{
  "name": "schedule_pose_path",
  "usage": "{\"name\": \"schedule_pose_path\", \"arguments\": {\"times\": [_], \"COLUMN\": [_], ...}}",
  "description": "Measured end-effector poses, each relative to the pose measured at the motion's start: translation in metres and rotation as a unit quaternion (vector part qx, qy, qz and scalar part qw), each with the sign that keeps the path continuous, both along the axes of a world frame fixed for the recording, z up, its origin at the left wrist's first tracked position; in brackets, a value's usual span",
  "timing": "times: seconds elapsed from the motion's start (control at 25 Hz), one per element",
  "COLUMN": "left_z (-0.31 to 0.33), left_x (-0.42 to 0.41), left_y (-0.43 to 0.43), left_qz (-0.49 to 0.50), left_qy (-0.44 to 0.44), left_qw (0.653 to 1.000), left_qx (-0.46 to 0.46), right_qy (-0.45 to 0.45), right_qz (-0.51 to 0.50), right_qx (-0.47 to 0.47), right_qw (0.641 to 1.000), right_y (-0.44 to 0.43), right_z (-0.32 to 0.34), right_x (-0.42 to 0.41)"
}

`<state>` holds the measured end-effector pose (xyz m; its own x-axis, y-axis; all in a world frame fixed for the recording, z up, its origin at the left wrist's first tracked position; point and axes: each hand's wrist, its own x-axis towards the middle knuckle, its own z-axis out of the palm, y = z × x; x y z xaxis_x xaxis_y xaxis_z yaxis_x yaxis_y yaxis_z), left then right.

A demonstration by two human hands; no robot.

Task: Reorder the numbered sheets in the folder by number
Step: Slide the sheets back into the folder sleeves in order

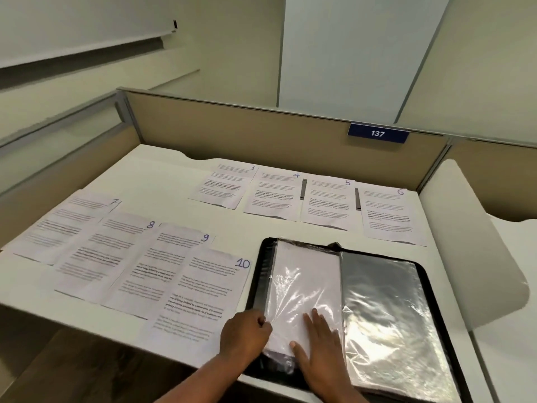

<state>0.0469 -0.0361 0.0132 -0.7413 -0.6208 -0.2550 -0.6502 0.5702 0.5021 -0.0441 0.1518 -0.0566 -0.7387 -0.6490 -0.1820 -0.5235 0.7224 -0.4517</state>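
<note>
The folder [253, 280], black-edged and open, lies at the near right of the table [162, 170]. Its left-hand plastic sleeve [308, 266] carries a white sheet [302, 301], blank face up, number not visible. The left hand [244, 333] pinches the sleeve's left edge with curled fingers. The right hand [319, 350] lies flat on the sleeve, fingers straight, gripping nothing.

Judged step: seating a sheet in its sleeve, early in refilling. The next move likely calls for letting go, exposing the next empty sleeve and fetching sheet 3 [223, 184].

Count: one folder and eight loose sheets.
- Far row: sheet 3, sheet 4 [274, 196], sheet 5 [327, 202], sheet 6 [389, 213].
- Near row, overlapping: sheet 7 [64, 225], sheet 8 [107, 251], sheet 9 [157, 266], sheet 10 [200, 301].

Sheets 1 and 2 are not seen loose.
</note>
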Motion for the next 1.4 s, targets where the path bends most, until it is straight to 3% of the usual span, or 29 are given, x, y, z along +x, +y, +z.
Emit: {"name": "schedule_pose_path", "arguments": {"times": [0.12, 0.2, 0.32, 0.48, 0.72, 0.92, 1.16, 1.4], "left_z": [-0.02, -0.035, -0.058, -0.069, -0.067, -0.04, -0.021, -0.005], "left_x": [0.002, 0.005, 0.01, 0.014, 0.037, 0.047, 0.067, 0.063], "left_y": [-0.015, -0.024, -0.038, -0.039, -0.033, -0.043, -0.065, -0.123], "left_qz": [-0.073, -0.141, -0.241, -0.328, -0.338, -0.29, -0.215, -0.167], "left_qy": [0.029, 0.052, 0.042, 0.013, -0.045, -0.069, -0.04, -0.026], "left_qw": [0.995, 0.981, 0.959, 0.934, 0.932, 0.943, 0.952, 0.96], "left_qx": [-0.065, -0.122, -0.141, -0.137, -0.12, -0.15, -0.213, -0.222], "right_qy": [0.077, 0.07, 0.097, 0.061, 0.06, 0.111, 0.115, 0.154], "right_qz": [0.015, 0.013, -0.006, -0.008, -0.018, -0.012, 0.024, 0.054], "right_qx": [0.068, 0.094, 0.089, 0.11, 0.137, 0.025, -0.029, -0.007], "right_qw": [0.995, 0.993, 0.991, 0.992, 0.989, 0.993, 0.993, 0.987], "right_y": [-0.014, -0.016, -0.019, -0.023, -0.013, -0.035, -0.071, -0.122], "right_z": [-0.016, -0.026, -0.027, -0.018, -0.025, -0.015, -0.006, 0.01], "right_x": [0.007, 0.012, 0.021, 0.024, 0.024, 0.025, 0.035, 0.021]}}
